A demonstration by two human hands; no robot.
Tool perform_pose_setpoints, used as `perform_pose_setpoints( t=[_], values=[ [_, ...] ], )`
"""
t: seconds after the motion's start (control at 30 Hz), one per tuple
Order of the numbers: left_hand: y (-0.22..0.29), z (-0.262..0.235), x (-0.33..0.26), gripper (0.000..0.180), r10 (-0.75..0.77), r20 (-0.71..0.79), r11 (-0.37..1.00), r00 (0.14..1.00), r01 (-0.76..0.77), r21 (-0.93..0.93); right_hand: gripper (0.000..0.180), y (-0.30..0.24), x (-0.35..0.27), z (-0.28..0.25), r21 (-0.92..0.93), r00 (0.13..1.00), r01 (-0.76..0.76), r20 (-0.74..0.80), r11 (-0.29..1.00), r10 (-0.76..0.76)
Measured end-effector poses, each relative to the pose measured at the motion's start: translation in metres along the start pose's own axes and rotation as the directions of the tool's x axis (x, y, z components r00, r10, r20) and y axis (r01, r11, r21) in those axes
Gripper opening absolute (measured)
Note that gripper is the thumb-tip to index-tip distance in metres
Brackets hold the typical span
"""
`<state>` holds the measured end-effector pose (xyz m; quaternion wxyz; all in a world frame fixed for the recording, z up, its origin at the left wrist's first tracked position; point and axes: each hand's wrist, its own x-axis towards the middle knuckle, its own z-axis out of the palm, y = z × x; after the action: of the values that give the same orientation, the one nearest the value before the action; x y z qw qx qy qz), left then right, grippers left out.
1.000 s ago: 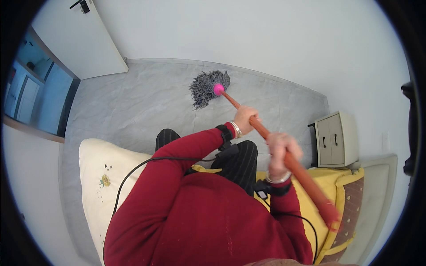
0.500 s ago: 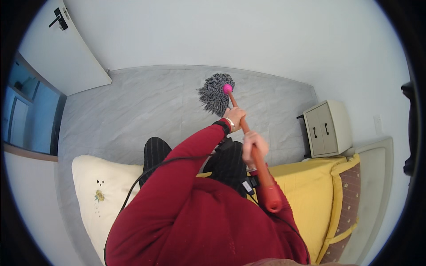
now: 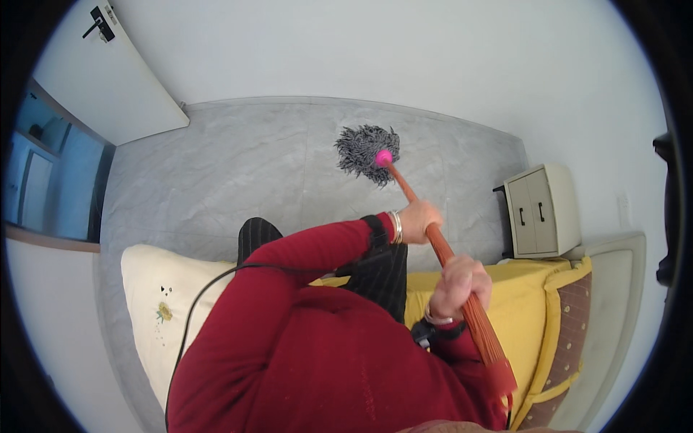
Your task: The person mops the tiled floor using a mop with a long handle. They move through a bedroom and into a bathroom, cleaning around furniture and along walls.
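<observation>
Both my hands grip the orange-brown handle of a mop, whose shaggy grey head [image 3: 364, 153] rests on the tiled floor beyond my knees. A pink round joint [image 3: 384, 158] links head and handle [image 3: 451, 254]. My left hand [image 3: 420, 221], with bracelets and a black strap at the wrist, is closed around the lower shaft. Further up the shaft, nearer my body, my right hand [image 3: 462, 284] is wrapped round it. The handle slants from the mop head toward the lower right, its thick end beside my right forearm.
A beige nightstand [image 3: 533, 209] stands at the right by the wall. Around me lie a yellow bed cover [image 3: 505, 299] and a cream pillow-like item [image 3: 170, 289]. A white door [image 3: 108, 79] stands ajar at the far left. A black cable [image 3: 191, 317] runs along my left arm.
My hands and the handle have swung right, with the handle's thick end further to the lower right. The mop head has shifted slightly right.
</observation>
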<state>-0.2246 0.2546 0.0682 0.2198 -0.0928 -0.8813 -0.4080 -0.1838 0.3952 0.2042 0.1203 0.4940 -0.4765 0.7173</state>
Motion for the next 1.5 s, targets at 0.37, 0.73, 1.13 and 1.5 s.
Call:
perform_pose_setpoints(
  t=[0.37,0.73,1.13,1.5],
  values=[
    [-0.082,0.011,-0.021,0.018,0.034,-0.01,0.98,0.999,-0.032,0.195,0.013,0.012,-0.035,0.005,-0.224,0.976,0.008,0.213,0.975,0.041],
    [0.034,-0.069,-0.069,0.011,-0.137,-0.003,0.958,0.991,0.134,0.254,0.019,-0.094,0.013,0.002,0.288,0.908,0.044,0.389,0.957,-0.158],
    [0.021,-0.126,-0.146,0.008,-0.339,-0.171,0.856,0.925,0.379,0.352,0.028,-0.059,0.018,0.051,0.583,0.992,-0.105,0.118,0.805,0.044],
    [-0.134,-0.219,-0.233,0.012,-0.543,-0.4,0.511,0.739,0.668,0.541,0.006,0.08,-0.048,0.144,0.013,0.75,-0.444,0.552,0.896,0.364]
  ],
)
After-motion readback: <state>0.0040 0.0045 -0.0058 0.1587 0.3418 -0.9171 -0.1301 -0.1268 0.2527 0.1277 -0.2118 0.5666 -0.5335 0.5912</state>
